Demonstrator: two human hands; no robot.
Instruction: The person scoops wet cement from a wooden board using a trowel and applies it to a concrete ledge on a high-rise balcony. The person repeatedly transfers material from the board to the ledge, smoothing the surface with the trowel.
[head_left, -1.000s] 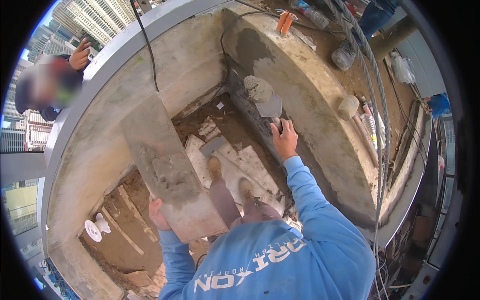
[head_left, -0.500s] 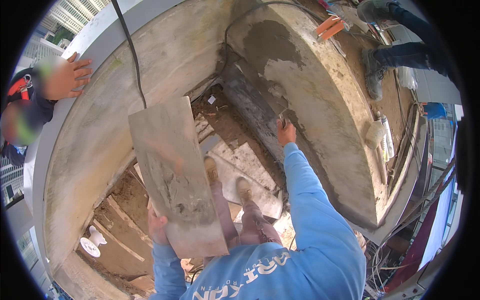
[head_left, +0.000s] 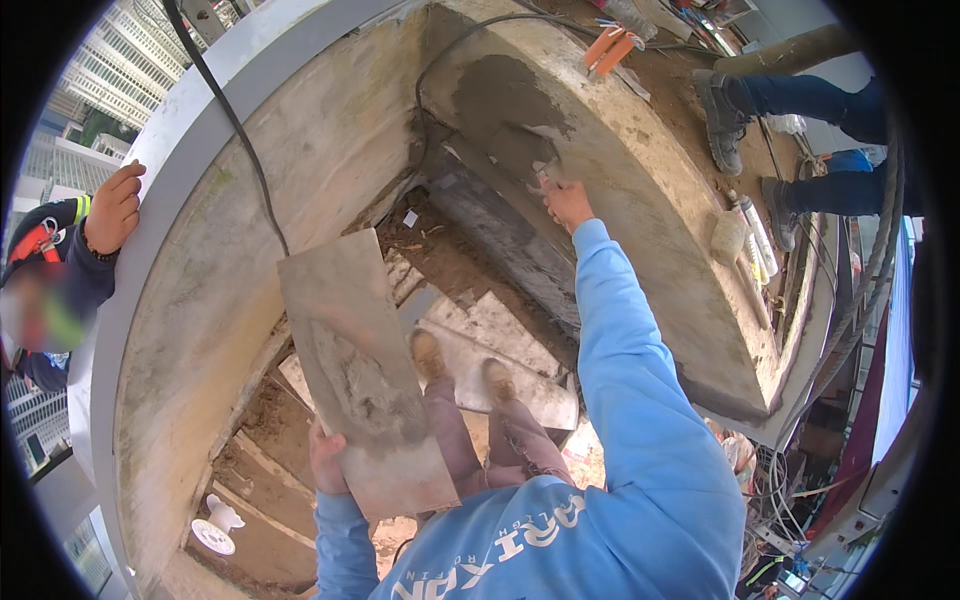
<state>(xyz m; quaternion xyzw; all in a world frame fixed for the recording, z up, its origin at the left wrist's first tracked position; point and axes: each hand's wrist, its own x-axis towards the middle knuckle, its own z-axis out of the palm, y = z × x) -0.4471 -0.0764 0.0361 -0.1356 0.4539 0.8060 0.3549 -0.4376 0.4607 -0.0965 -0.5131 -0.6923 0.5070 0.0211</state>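
Observation:
My left hand [head_left: 330, 455] grips the side of a long flat board [head_left: 365, 345] smeared with grey mortar, held over my legs. At the right-hand concrete wall, my right hand [head_left: 568, 205] is closed on a small trowel [head_left: 543, 175]. The trowel touches the wall in a wet, dark mortar patch [head_left: 510, 100] near the inner corner; its blade is mostly hard to make out. Below the board and my boots [head_left: 428, 355] lie broken pale slabs [head_left: 505, 335] on dirt.
A co-worker's hand [head_left: 112, 210] is at the outer ledge; another person's boots [head_left: 725, 125] stand on the upper ledge. A cable [head_left: 240, 130], orange tools [head_left: 610, 48], tubes [head_left: 755, 235], hanging steel cables [head_left: 855, 300] and a white spool [head_left: 220, 525] surround the pit.
My right arm has reached further up the wall; the mortar lump earlier on the trowel no longer shows there. The board sits lower in view. Another person's legs appeared at the right.

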